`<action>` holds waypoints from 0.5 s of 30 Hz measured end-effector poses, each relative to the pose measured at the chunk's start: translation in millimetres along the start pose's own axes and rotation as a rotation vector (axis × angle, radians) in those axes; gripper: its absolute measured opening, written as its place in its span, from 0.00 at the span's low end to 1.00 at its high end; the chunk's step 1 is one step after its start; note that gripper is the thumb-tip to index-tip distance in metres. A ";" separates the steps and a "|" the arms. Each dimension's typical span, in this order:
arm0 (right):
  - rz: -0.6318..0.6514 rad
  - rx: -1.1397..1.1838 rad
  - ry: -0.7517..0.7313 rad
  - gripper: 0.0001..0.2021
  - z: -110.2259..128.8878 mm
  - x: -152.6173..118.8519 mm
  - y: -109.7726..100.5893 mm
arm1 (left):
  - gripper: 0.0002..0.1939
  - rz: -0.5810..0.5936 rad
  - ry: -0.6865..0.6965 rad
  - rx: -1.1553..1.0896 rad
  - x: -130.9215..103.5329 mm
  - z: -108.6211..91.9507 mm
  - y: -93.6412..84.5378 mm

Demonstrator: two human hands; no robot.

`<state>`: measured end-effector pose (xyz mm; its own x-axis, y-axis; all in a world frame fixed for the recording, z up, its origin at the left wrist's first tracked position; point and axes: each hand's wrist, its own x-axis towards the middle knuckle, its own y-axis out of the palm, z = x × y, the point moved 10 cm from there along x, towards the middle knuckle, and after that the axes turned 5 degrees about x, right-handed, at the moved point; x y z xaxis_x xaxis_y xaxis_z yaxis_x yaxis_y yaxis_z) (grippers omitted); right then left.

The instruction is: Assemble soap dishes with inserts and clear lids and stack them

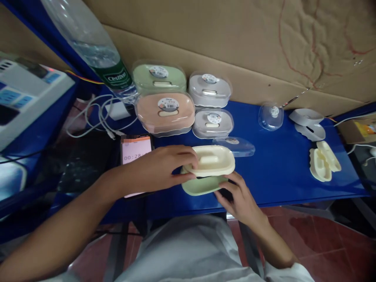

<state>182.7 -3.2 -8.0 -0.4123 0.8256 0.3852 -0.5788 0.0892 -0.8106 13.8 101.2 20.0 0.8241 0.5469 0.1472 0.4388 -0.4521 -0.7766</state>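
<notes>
My left hand (179,162) is closed on the left end of a cream oval soap-dish-like tray (219,159), thumb below and fingers over its rim. The tray has a raised bar in its middle and is held above a light green oval shell (202,186). At the shell's right end, my right hand (239,196) is closed with thumb and fingers on its edge. The two pieces overlap; whether they touch is hard to tell. Just behind the tray lies a clear plastic lid (239,146) with a round label.
Lidded boxes stand behind: green (158,78), orange (166,111) and two grey (210,88). A phone (136,148) showing a timer lies left, near a white cable (101,117) and water bottle (100,58). Rightward are a clear cover (270,116), grey pieces (308,121) and cream pieces (320,166).
</notes>
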 end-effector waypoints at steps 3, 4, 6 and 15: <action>0.009 -0.020 -0.019 0.21 0.0 2.9 -1.2 | 0.07 -0.003 0.019 0.067 -2.6 -7.3 2.5; 0.046 -0.041 -0.039 0.21 1.6 3.8 -0.2 | 0.07 -0.005 0.024 0.094 -3.5 -8.0 2.8; 0.129 -0.070 -0.081 0.19 5.7 2.1 -0.1 | 0.07 -0.005 0.024 0.154 -4.6 -5.2 3.8; 0.005 -0.181 0.067 0.25 -31.6 -46.4 -53.7 | 0.05 0.059 0.014 0.397 -7.4 11.2 17.9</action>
<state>255.2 -28.7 3.7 -0.3637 0.8610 0.3556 -0.4386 0.1785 -0.8808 11.6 97.0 -1.8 0.8497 0.5174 0.1016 0.2204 -0.1736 -0.9598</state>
